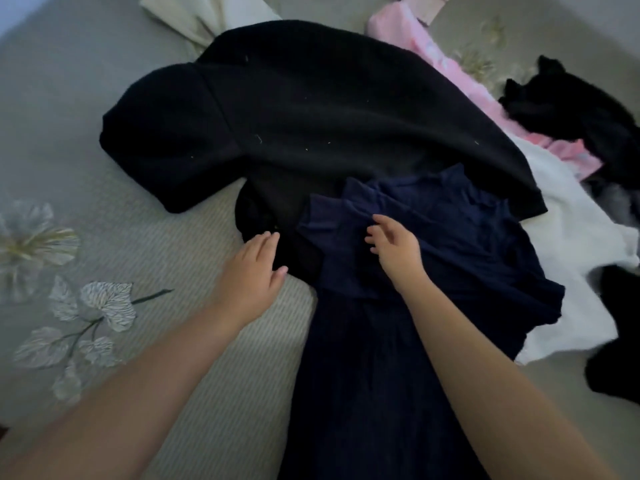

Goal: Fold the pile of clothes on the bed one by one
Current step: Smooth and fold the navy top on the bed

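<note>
- The bed (pixel 214 358) has a grey-green cover with pale leaves and flowers printed on it.
- A big black sweater (pixel 311 109) lies spread out in the middle of the bed.
- A dark blue dress (pixel 381 341) lies on the near side — its top end sits on the bottom edge of the black sweater, and the rest runs down toward the person.
- The left hand (pixel 252 271) is flat, with its fingers straight and close together. It rests at the edge of the black cloth, just beside the blue dress, and holds nothing.
- The right hand (pixel 394 251) is over the top part of the blue dress. Its fingers are loosely bent and spread, and its fingertips touch a fold of the blue cloth — it is not gripping it.
- The two hands are near each other but apart.
- A white garment (pixel 571 244) lies to the right, partly under the blue dress.
- A pink garment (pixel 433 50) lies behind the sweater on the right.
- More black clothes (pixel 581 109) lie at the far right.
- A cream cloth (pixel 194 15) lies at the top left.
</note>
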